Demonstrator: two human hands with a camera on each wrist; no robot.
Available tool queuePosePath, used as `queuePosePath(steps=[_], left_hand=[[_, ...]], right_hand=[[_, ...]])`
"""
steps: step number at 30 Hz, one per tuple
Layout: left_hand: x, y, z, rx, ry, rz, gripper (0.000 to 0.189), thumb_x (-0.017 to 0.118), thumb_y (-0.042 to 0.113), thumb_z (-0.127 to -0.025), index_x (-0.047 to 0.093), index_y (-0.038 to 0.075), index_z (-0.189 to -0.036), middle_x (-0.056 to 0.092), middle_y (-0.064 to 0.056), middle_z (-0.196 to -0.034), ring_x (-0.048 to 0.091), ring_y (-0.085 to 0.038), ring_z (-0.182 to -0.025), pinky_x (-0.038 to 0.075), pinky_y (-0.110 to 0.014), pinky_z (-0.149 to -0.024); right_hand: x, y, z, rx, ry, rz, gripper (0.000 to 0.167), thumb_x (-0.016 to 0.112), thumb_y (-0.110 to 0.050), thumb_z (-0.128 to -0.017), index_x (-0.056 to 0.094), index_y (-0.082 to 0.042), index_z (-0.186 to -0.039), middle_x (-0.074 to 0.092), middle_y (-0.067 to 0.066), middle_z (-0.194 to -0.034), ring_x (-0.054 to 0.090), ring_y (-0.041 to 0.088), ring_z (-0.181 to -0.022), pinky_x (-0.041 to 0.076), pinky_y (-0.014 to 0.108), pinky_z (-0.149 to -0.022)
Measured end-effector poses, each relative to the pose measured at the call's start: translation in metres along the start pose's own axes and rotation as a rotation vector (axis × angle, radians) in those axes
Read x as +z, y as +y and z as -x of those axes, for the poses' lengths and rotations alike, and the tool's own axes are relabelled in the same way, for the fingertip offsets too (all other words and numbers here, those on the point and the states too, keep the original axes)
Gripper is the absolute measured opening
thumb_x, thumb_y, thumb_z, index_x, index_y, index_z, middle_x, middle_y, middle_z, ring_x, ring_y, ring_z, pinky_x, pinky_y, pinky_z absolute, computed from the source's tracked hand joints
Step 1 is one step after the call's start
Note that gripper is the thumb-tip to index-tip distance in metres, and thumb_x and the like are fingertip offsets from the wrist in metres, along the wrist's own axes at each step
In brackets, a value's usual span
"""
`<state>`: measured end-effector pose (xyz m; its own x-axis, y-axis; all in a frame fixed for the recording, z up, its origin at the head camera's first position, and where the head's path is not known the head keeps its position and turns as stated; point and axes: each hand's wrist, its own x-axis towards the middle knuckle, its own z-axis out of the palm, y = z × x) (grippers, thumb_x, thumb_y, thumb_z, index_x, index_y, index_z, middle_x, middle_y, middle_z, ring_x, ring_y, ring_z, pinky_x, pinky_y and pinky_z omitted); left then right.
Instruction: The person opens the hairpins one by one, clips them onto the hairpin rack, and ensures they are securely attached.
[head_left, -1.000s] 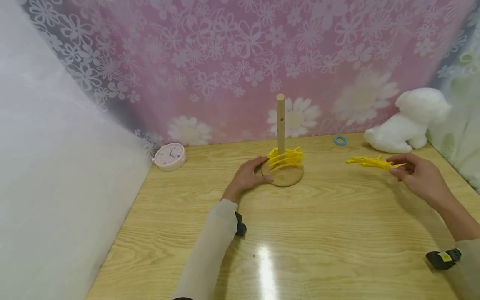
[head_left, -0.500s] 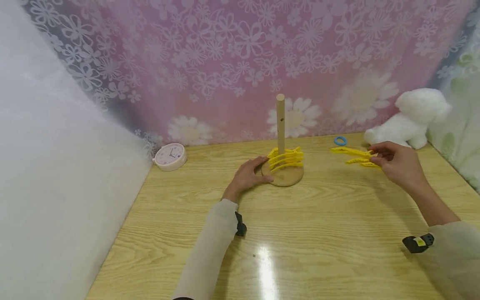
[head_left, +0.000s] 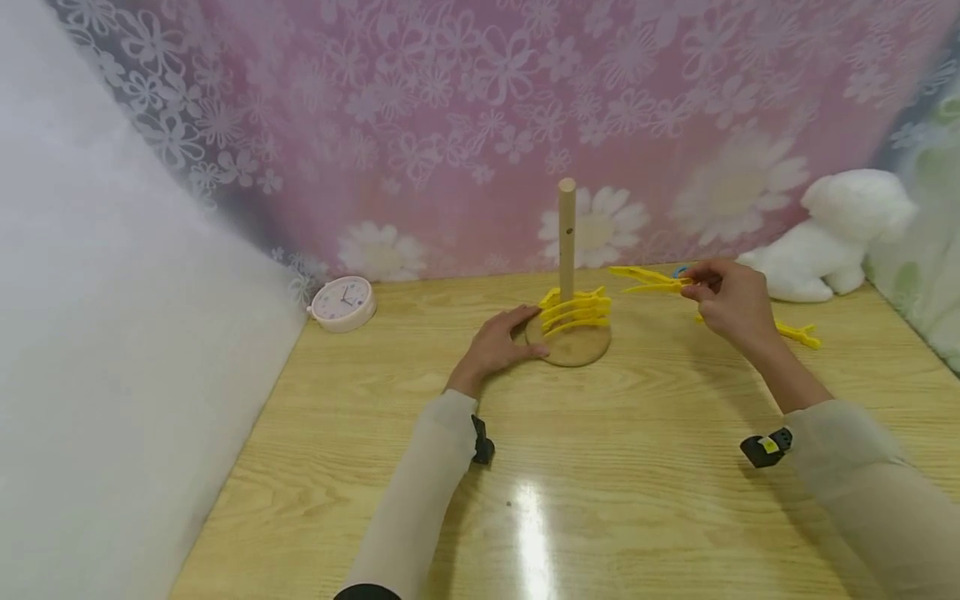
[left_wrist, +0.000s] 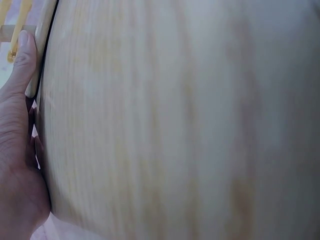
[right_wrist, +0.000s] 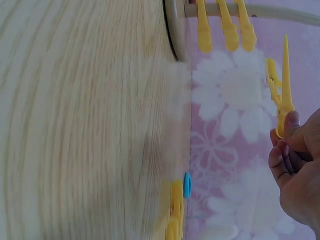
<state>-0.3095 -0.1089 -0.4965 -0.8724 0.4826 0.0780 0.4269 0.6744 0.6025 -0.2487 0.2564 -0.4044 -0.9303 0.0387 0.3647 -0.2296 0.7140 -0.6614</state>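
Observation:
A wooden stand (head_left: 567, 242) has an upright post on a round base (head_left: 577, 348). Several yellow clips (head_left: 576, 315) sit around the lower post, stacked one above another. My left hand (head_left: 498, 342) holds the base's left edge; its thumb lies on the rim in the left wrist view. To the right of the stand, my right hand (head_left: 727, 304) pinches another yellow clip (right_wrist: 284, 97) by its handle end, in the air, its jaws spread and pointing toward the post. More yellow clips (head_left: 798, 335) lie on the table behind the right forearm, partly hidden.
A blue ring (right_wrist: 187, 185) lies at the table's back edge, mostly hidden by the right hand in the head view. A white plush animal (head_left: 832, 237) sits at the back right. The pink clock (head_left: 342, 304) is at the back left, before a flowered curtain (head_left: 465, 125).
My right hand has lifted one yellow clip from those on the table and carried it left toward the post. My left hand stays on the base. The head view has shifted slightly.

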Motion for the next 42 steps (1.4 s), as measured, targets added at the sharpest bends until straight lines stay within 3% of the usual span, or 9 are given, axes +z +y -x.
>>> queuePosePath(steps=[6,9,23,36,42], left_hand=[[-0.003,0.001,0.000,-0.005,-0.003,0.015,0.085,0.079,0.057,-0.087,0.042,0.034,-0.160,0.035,-0.001,-0.168,0.034,-0.024,-0.154,0.030,-0.047,-0.125],[-0.003,0.001,0.000,-0.006,-0.009,0.013,0.085,0.079,0.057,-0.088,0.042,0.033,-0.160,0.036,-0.001,-0.168,0.035,-0.024,-0.154,0.030,-0.046,-0.125],[-0.004,0.003,0.000,0.005,-0.009,0.008,0.085,0.079,0.056,-0.088,0.042,0.031,-0.160,0.036,-0.002,-0.168,0.034,-0.024,-0.154,0.030,-0.047,-0.125],[-0.007,0.004,-0.001,0.003,-0.013,0.005,0.085,0.079,0.056,-0.088,0.042,0.031,-0.161,0.035,-0.001,-0.168,0.033,-0.024,-0.154,0.028,-0.047,-0.125],[-0.003,0.003,0.001,0.006,-0.012,0.011,0.085,0.079,0.056,-0.088,0.043,0.031,-0.160,0.035,-0.002,-0.168,0.033,-0.025,-0.154,0.028,-0.048,-0.125]], right_hand=[[0.024,-0.016,-0.010,-0.038,0.011,-0.026,0.014,0.062,0.001,-0.101,0.072,0.004,-0.110,0.072,0.025,-0.097,0.069,0.032,-0.081,0.043,0.015,-0.053],[0.035,-0.024,-0.014,-0.053,0.011,-0.057,0.016,0.060,0.005,-0.100,0.072,0.005,-0.109,0.072,0.025,-0.097,0.070,0.040,-0.087,0.044,0.013,-0.054],[0.070,-0.042,-0.023,-0.127,0.001,-0.114,0.014,0.063,0.010,-0.097,0.073,0.001,-0.103,0.072,0.018,-0.091,0.068,0.032,-0.077,0.043,0.019,-0.055],[0.076,-0.053,-0.024,-0.181,-0.020,-0.149,0.018,0.063,0.016,-0.093,0.072,0.006,-0.105,0.070,0.022,-0.098,0.068,0.033,-0.081,0.046,0.010,-0.063],[0.078,-0.054,-0.023,-0.156,-0.066,-0.136,0.015,0.066,0.010,-0.096,0.072,0.003,-0.107,0.068,0.017,-0.096,0.064,0.029,-0.079,0.046,0.021,-0.061]])
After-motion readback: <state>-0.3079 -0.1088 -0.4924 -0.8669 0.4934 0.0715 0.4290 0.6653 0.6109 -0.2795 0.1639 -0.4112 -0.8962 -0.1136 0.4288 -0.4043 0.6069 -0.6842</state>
